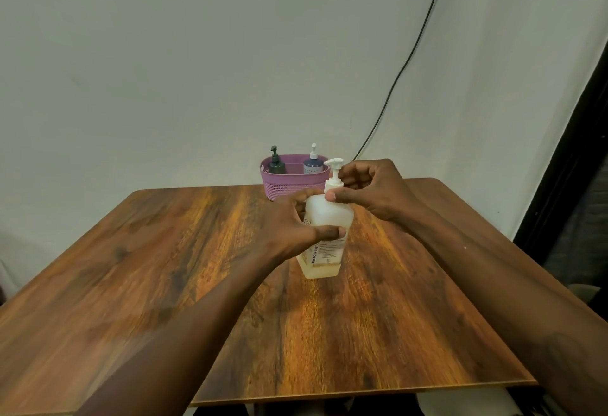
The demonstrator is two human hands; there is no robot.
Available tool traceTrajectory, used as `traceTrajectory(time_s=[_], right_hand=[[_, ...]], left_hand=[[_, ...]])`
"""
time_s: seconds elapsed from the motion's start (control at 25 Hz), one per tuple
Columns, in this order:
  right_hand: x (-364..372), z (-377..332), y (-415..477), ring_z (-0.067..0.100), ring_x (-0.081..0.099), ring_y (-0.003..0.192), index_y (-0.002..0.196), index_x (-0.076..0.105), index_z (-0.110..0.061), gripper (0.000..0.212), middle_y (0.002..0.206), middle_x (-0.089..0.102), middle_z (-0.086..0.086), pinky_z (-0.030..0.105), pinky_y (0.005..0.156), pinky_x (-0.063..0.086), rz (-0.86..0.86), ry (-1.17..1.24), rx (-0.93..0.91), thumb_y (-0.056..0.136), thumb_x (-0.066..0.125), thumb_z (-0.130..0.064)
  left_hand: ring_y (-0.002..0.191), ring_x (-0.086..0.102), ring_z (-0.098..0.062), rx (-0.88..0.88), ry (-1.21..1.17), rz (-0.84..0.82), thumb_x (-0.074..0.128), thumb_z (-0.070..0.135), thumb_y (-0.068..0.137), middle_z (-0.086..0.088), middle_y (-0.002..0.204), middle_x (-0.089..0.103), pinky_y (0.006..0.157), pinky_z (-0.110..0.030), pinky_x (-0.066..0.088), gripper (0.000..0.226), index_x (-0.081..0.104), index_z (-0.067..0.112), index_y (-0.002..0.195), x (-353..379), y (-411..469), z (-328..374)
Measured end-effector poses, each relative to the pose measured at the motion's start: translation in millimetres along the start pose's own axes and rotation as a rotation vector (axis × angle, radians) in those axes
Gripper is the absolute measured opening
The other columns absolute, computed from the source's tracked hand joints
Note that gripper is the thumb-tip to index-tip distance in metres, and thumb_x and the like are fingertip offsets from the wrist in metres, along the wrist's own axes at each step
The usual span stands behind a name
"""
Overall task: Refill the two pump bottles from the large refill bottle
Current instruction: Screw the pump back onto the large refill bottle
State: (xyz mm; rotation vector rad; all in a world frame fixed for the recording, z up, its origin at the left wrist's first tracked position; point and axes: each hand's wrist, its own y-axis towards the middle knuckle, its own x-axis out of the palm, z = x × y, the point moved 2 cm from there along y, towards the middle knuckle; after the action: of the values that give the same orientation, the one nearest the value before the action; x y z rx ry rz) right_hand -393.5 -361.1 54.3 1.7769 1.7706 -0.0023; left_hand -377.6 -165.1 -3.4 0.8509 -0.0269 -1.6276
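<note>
The large white refill bottle (329, 215) stands upright on the middle of the wooden table (197, 267), with a white pump top (335, 170). My left hand (296, 225) wraps around the bottle's body from the left. My right hand (368, 188) grips the collar of the pump top with thumb and fingers. At the table's far edge a purple basket (279, 187) holds two small pump bottles: a dark one (276, 162) on the left and a blue-grey one with a white pump (313, 162) on the right.
A white wall rises behind the table, with a black cable (411, 53) running down it toward the basket. A dark frame (566, 169) stands at the right. The table's near edge lies close to me.
</note>
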Motion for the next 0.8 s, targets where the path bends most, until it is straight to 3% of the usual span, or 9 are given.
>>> traceTrajectory(time_s=[0.12, 0.2, 0.28, 0.36, 0.44, 0.6, 0.72, 0.8], right_hand=[[5, -7, 0, 0.009, 0.063, 0.070, 0.084, 0.067, -0.016, 0.047, 0.077, 0.069, -0.006, 0.025, 0.061, 0.055, 0.080, -0.024, 0.113, 0.058, 0.099, -0.039], [9, -11, 0, 0.004, 0.056, 0.061, 0.080, 0.061, -0.018, 0.054, 0.070, 0.064, -0.011, 0.022, 0.054, 0.047, 0.122, -0.141, 0.140, 0.057, 0.097, -0.051], [12, -14, 0, 0.005, 0.065, 0.073, 0.094, 0.065, -0.020, 0.056, 0.083, 0.070, -0.011, 0.025, 0.063, 0.055, 0.101, -0.147, 0.134, 0.063, 0.090, -0.060], [13, -13, 2, 0.014, 0.072, 0.102, 0.118, 0.067, -0.025, 0.052, 0.109, 0.076, -0.005, 0.037, 0.089, 0.061, -0.052, 0.093, 0.146, 0.079, 0.079, -0.058], [12, -11, 2, 0.023, 0.069, 0.119, 0.125, 0.067, -0.025, 0.038, 0.123, 0.074, 0.000, 0.044, 0.101, 0.057, -0.187, 0.385, 0.196, 0.091, 0.069, -0.043], [7, -9, 0, 0.022, 0.072, 0.113, 0.125, 0.070, -0.007, 0.030, 0.120, 0.076, 0.006, 0.035, 0.093, 0.060, -0.137, 0.343, 0.065, 0.096, 0.069, -0.016], [7, -12, 0, 0.015, 0.076, 0.098, 0.114, 0.076, -0.007, 0.029, 0.106, 0.079, 0.002, 0.027, 0.078, 0.060, 0.000, 0.194, -0.011, 0.089, 0.080, -0.020], [9, -10, -2, 0.009, 0.075, 0.084, 0.101, 0.080, -0.011, 0.035, 0.092, 0.080, -0.002, 0.024, 0.070, 0.057, 0.117, 0.068, -0.009, 0.075, 0.091, -0.032]], left_hand=[[0.092, 0.073, -0.006, 0.007, -0.025, 0.014, 0.088, 0.062, 0.057, 0.011, 0.108, 0.075, 0.073, -0.034, 0.064, 0.078, 0.067, 0.031, 0.126, 3, -3, 9], [0.090, 0.073, -0.004, 0.002, -0.029, 0.026, 0.089, 0.062, 0.056, 0.011, 0.107, 0.075, 0.073, -0.033, 0.064, 0.078, 0.068, 0.029, 0.124, 5, -3, 12], [0.092, 0.073, -0.004, -0.013, -0.024, 0.033, 0.089, 0.064, 0.056, 0.011, 0.109, 0.075, 0.075, -0.033, 0.064, 0.082, 0.067, 0.028, 0.127, 3, -1, 12], [0.095, 0.073, -0.004, -0.044, -0.035, 0.045, 0.089, 0.065, 0.054, 0.012, 0.112, 0.075, 0.078, -0.034, 0.064, 0.084, 0.067, 0.030, 0.127, -2, 1, 8], [0.096, 0.072, -0.006, -0.076, -0.053, 0.047, 0.091, 0.061, 0.054, 0.012, 0.113, 0.075, 0.079, -0.035, 0.064, 0.081, 0.068, 0.032, 0.126, -7, 1, 6], [0.092, 0.075, -0.008, -0.099, -0.103, 0.013, 0.092, 0.062, 0.050, 0.013, 0.105, 0.077, 0.078, -0.041, 0.064, 0.076, 0.072, 0.032, 0.117, -10, 4, 12], [0.087, 0.075, -0.007, -0.102, -0.084, 0.051, 0.094, 0.056, 0.048, 0.013, 0.098, 0.078, 0.076, -0.039, 0.064, 0.064, 0.074, 0.035, 0.106, -12, 8, 15], [0.085, 0.074, -0.008, -0.083, 0.010, 0.067, 0.090, 0.062, 0.048, 0.010, 0.100, 0.077, 0.073, -0.037, 0.064, 0.070, 0.073, 0.033, 0.109, -12, 8, 16]])
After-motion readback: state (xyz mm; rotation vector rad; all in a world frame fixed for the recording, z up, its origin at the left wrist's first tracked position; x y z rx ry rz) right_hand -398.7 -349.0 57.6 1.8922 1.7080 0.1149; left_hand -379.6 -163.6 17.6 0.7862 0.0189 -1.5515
